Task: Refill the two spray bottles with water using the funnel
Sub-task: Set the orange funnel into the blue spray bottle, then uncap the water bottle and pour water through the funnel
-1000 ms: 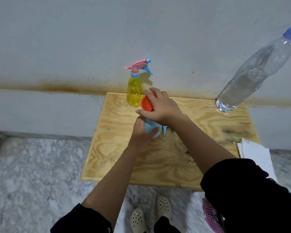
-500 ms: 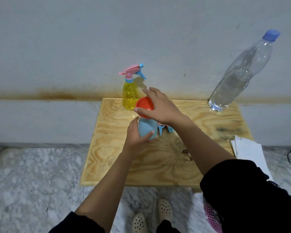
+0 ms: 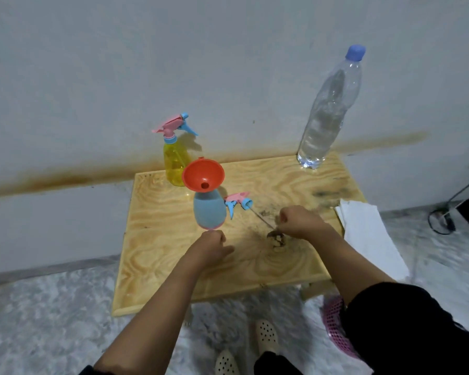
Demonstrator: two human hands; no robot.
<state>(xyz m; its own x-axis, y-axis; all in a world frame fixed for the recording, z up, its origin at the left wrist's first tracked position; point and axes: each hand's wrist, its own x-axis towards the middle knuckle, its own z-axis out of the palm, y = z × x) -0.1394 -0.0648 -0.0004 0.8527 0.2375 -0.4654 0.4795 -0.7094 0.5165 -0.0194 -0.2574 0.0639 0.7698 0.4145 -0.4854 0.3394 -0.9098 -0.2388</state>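
Note:
A blue spray bottle point(image 3: 209, 211) stands mid-table with an orange funnel point(image 3: 203, 174) sitting in its neck. Its pink and blue spray head point(image 3: 238, 201) lies on the wood just to the right, its thin tube running toward my right hand. A yellow spray bottle point(image 3: 174, 163) with its head on stands at the back by the wall. A clear water bottle point(image 3: 328, 112) with a blue cap stands at the back right. My left hand point(image 3: 214, 246) is loosely curled below the blue bottle, holding nothing. My right hand point(image 3: 298, 221) is a closed fist to the right.
The wooden table point(image 3: 157, 269) stands against a stained wall. White paper point(image 3: 368, 236) lies at its right edge. A pink basket point(image 3: 336, 328) sits on the marble floor at the lower right, and a black cable point(image 3: 444, 220) lies at the far right.
Both hands have let go of the funnel and the blue bottle and drawn back toward me. The funnel now stands in the bottle on its own.

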